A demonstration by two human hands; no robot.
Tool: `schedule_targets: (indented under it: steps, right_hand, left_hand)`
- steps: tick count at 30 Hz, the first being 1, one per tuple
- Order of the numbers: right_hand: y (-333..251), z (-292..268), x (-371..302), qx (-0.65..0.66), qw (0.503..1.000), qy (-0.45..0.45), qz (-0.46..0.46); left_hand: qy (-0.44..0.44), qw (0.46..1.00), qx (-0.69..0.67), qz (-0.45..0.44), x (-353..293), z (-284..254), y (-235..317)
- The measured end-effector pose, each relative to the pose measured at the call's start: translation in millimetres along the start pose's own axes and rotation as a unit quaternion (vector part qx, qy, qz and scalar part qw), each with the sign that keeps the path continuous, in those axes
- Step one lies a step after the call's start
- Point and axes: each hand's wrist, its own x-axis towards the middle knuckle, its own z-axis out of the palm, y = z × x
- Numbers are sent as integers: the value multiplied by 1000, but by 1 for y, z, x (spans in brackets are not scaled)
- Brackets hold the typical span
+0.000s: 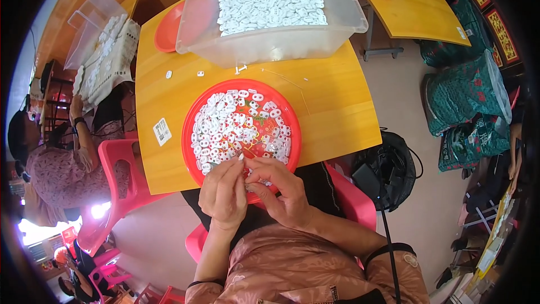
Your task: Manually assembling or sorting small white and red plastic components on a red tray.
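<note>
A round red tray (298, 129) lies at the near edge of the yellow table, with many small white oval pieces (216, 118) in it, several with dark holes. Over the tray's near rim, my left hand (224, 194) is closed in a pinch on one small white plastic piece (241, 157). My right hand (281, 191) is close beside it, thumb and fingers curled together near the same piece. Whatever sits between the right fingertips is too small to make out. Small shiny metal bits (275, 145) show among the pieces at the tray's right side.
A translucent bin (270, 49) heaped with white pieces stands at the table's far side, by a red basin (167, 28). A label (162, 131) and a few loose pieces lie on the table (337, 112). A co-worker (70, 163) sits at left; green sacks (467, 93) stand at right.
</note>
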Motion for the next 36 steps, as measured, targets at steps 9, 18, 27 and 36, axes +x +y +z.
schedule_targets:
  steps: [9,18,27,36]
  right_hand:
    - [4,0,0,58,998,6,24]
    - [9,-1,-2,93,991,-13,92]
    - [13,-1,-1,234,951,45,196]
    - [15,-7,-3,238,948,15,213]
  left_hand:
    - [-18,998,-41,-35,-3,6,0]
    - [-46,886,-294,-355,-4,8,-12]
    - [-28,801,-398,-446,-11,0,-6]
    - [-44,786,-430,-442,-10,-1,8]
